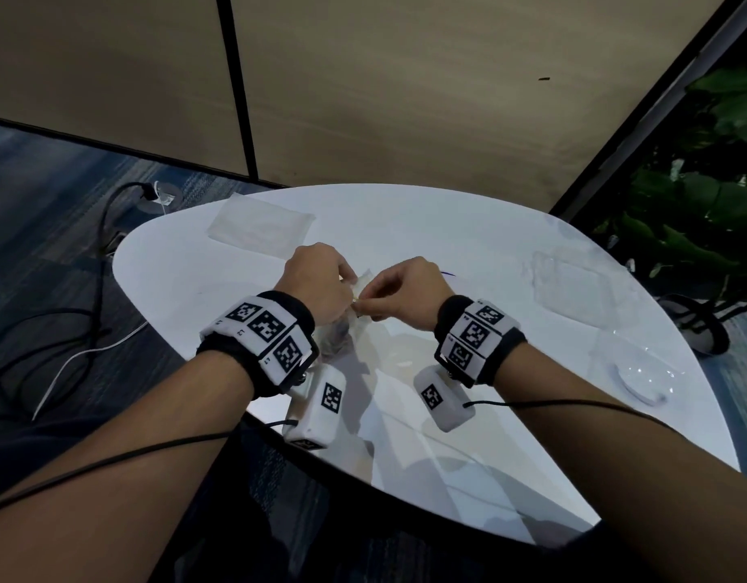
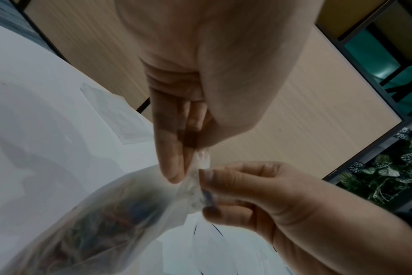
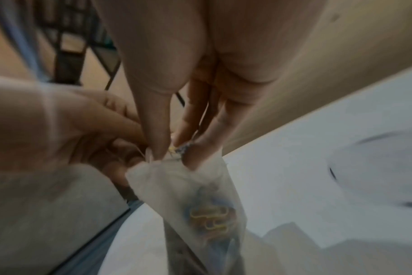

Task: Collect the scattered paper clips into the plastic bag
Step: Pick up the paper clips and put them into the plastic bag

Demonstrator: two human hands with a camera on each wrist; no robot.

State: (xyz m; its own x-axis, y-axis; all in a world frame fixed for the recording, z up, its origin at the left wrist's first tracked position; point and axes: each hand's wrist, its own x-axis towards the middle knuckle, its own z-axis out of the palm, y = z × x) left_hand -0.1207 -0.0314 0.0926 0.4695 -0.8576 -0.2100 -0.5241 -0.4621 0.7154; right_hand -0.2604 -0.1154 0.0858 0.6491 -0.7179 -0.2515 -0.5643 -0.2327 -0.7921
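Translucent bag (image 3: 176,186) holds yellow and blue clips (image 3: 212,215); white table (image 1: 447,229).

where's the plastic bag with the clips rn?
The plastic bag hangs between both hands above the white table, centre of the head view: the left hand and right hand pinch its mouth.

It looks like an office room. A smooth white round table (image 1: 468,229) sits on blue striped carpet (image 1: 47,195). At 12 o'clock are plain tan wall panels (image 1: 405,98) with thin black strips between them. At 9 o'clock, black cables (image 1: 98,254) plug into a round floor socket (image 1: 155,202). At 3 o'clock grows a green leafy plant (image 1: 700,204)
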